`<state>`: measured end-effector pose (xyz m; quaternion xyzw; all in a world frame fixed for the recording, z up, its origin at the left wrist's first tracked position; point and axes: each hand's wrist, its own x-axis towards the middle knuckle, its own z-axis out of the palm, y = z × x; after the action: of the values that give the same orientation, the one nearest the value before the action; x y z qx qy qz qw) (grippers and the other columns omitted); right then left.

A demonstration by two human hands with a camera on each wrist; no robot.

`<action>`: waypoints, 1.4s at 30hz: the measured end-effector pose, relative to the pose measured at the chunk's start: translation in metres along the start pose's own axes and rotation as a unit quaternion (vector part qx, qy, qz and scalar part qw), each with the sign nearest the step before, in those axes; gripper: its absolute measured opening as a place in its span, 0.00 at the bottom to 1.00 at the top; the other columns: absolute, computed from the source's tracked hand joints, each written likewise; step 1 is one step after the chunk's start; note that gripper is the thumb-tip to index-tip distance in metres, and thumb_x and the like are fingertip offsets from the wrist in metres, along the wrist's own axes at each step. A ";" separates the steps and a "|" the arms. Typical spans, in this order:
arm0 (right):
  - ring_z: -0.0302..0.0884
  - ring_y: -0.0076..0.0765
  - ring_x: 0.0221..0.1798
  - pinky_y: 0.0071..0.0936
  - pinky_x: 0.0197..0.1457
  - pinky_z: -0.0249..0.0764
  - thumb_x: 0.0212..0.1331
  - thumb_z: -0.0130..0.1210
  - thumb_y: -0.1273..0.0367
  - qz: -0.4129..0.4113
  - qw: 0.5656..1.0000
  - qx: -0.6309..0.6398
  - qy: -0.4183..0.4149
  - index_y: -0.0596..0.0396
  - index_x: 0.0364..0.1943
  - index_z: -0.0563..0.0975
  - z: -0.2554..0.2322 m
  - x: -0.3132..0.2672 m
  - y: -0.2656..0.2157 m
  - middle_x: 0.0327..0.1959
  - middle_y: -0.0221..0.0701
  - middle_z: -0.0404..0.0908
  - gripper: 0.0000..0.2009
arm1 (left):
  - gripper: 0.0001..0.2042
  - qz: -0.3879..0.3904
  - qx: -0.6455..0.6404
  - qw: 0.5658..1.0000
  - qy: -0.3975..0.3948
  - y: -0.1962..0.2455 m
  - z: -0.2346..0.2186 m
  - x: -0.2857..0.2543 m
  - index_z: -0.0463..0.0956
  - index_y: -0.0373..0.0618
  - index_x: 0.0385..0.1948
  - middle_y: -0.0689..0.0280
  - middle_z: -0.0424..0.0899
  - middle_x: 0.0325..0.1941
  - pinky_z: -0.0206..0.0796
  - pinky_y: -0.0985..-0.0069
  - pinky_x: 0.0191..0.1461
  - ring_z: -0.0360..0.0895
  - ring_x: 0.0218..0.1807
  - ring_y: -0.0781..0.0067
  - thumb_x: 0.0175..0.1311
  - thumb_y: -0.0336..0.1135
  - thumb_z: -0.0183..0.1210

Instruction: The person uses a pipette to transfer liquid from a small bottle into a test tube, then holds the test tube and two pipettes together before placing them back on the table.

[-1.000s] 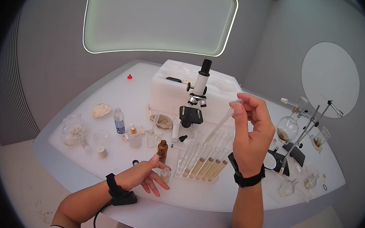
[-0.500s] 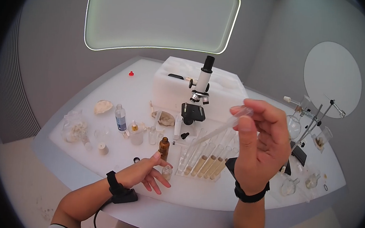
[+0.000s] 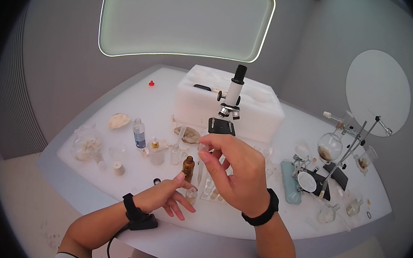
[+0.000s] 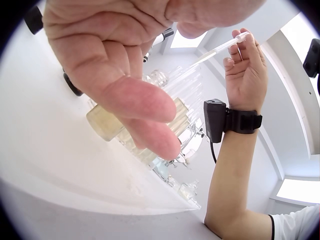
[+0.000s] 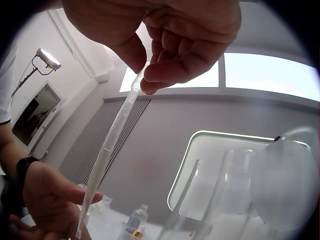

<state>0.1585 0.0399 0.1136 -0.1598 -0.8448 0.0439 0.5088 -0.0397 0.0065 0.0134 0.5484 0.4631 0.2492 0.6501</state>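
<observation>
My right hand (image 3: 239, 177) pinches the top of a clear plastic dropper (image 5: 116, 127) between thumb and fingers. Pale liquid shows inside it, and it hangs steeply, tip down, just right of a brown glass bottle (image 3: 188, 169). The left hand (image 3: 165, 196) has its fingers loosely spread beside a small clear vial (image 3: 191, 196), thumb near the brown bottle. In the left wrist view that vial (image 4: 102, 123) holds yellowish liquid, its upper part hidden behind my fingers. Behind the right hand, the test tube rack (image 3: 208, 192) is mostly covered.
A microscope (image 3: 230, 99) stands before a white foam box (image 3: 261, 114). To the left are a blue-labelled bottle (image 3: 139, 136), a stopper (image 3: 118, 168) and a bag of white pieces (image 3: 86, 148). On the right stand a clamped round flask (image 3: 330, 144) and a pale blue block (image 3: 289, 186).
The right hand has swung left and lower across the test tubes. Its dropper has left the tubes and tipped from slanted to nearly upright. My left hand has stayed in place.
</observation>
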 end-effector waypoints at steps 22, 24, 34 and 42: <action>0.81 0.42 0.30 0.33 0.33 0.75 0.63 0.57 0.69 0.075 0.986 0.060 -0.134 0.57 0.42 0.77 0.022 -0.011 0.008 0.29 0.36 0.82 0.08 | 0.44 0.004 0.000 1.000 0.009 -0.007 -0.003 0.004 0.58 0.39 0.67 0.52 0.86 0.45 0.73 0.79 0.35 0.86 0.37 0.65 0.68 0.73 0.22; 0.81 0.43 0.30 0.34 0.34 0.75 0.63 0.56 0.68 0.111 0.978 0.088 -0.156 0.58 0.41 0.76 0.021 -0.011 0.009 0.28 0.37 0.82 0.09 | 0.41 -0.009 0.008 1.000 0.020 -0.006 -0.002 0.003 0.62 0.46 0.67 0.54 0.86 0.47 0.74 0.79 0.36 0.86 0.38 0.66 0.70 0.70 0.19; 0.80 0.32 0.27 0.26 0.30 0.74 0.64 0.56 0.70 0.103 0.974 0.088 -0.184 0.59 0.37 0.78 0.022 -0.012 0.018 0.27 0.35 0.81 0.06 | 0.44 -0.018 0.002 1.000 0.009 -0.007 -0.003 0.006 0.58 0.46 0.70 0.54 0.86 0.49 0.73 0.80 0.36 0.86 0.40 0.67 0.67 0.74 0.19; 0.78 0.51 0.28 0.39 0.33 0.72 0.63 0.54 0.70 0.099 0.980 0.070 -0.159 0.58 0.32 0.75 0.029 -0.015 0.017 0.26 0.40 0.79 0.06 | 0.46 -0.024 0.007 1.000 0.016 -0.007 -0.003 0.006 0.60 0.44 0.69 0.55 0.86 0.47 0.73 0.81 0.35 0.87 0.39 0.67 0.65 0.76 0.19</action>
<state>0.1440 0.0536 0.0829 -0.1975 -0.8896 0.1777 0.3714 -0.0406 0.0108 0.0050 0.5376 0.4884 0.2389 0.6444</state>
